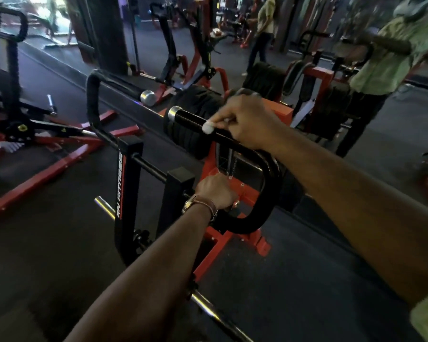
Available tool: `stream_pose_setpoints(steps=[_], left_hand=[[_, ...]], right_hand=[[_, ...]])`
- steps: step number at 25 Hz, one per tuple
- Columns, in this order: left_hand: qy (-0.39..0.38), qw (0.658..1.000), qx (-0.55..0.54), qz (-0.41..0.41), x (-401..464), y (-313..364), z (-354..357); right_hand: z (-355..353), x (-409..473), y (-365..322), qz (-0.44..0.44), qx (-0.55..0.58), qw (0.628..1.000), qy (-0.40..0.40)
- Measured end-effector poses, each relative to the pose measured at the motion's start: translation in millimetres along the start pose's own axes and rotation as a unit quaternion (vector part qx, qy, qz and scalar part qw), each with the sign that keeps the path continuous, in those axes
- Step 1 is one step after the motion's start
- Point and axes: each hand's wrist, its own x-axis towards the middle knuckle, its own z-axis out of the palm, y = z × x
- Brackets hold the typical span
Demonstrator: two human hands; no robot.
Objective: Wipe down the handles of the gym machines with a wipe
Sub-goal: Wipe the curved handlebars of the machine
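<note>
A black curved handle (pixel 190 120) with a silver end cap rises from a red and black gym machine (pixel 242 193) in front of a mirror. My right hand (pixel 250 119) grips the upper straight part of this handle and pinches a small white wipe (pixel 208 127) against it. My left hand (pixel 216 191), with a watch on the wrist, holds the lower part of the same bent handle near the red frame. A second matching handle (pixel 94 104) curves up to the left.
A chrome bar (pixel 208 307) runs low across the front. Black weight plates (pixel 193 134) sit behind the handle. Another red and black machine (pixel 35 129) stands on the dark floor at left. The mirror shows a person (pixel 265 28) standing far back.
</note>
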Motion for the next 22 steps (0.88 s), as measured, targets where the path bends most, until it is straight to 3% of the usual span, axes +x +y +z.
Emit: stream_pose_setpoints(steps=[2,4,5,6,9,13,15,18,22], left_hand=[[0.026,0.999,-0.03,0.006,1.2,-3.0,4.4],[0.057,0.997,-0.059,-0.001,1.7,-3.4,7.1],[0.06,0.996,-0.063,-0.008,2.1,-3.1,6.9],[0.055,0.997,-0.055,-0.008,3.6,-2.9,7.5],[0.036,0.999,-0.024,0.007,5.1,-2.4,6.8],[0.042,0.999,-0.022,0.02,2.8,-7.5,8.4],[0.04,0.999,-0.012,0.033,1.8,-8.9,9.4],[0.023,0.998,0.03,0.056,2.2,-6.5,11.0],[-0.03,0.995,0.064,0.067,6.0,-1.7,7.0]], right_hand=[[-7.5,-29.9,33.9,0.114,0.129,0.985,-0.014],[-9.0,-42.5,54.6,0.212,0.329,0.918,-0.057],[-6.7,-37.0,54.6,0.231,0.396,0.886,-0.074],[-5.4,-26.9,49.5,0.226,0.418,0.876,-0.081],[-2.4,7.2,19.1,0.195,0.342,0.916,-0.076],[-12.0,-18.8,10.9,0.089,0.117,0.989,-0.015],[-7.8,-61.1,6.2,0.04,0.024,0.998,0.032],[10.7,-106.4,-1.5,-0.003,-0.135,0.984,0.114],[3.3,-50.5,-5.5,-0.002,-0.084,0.993,0.081]])
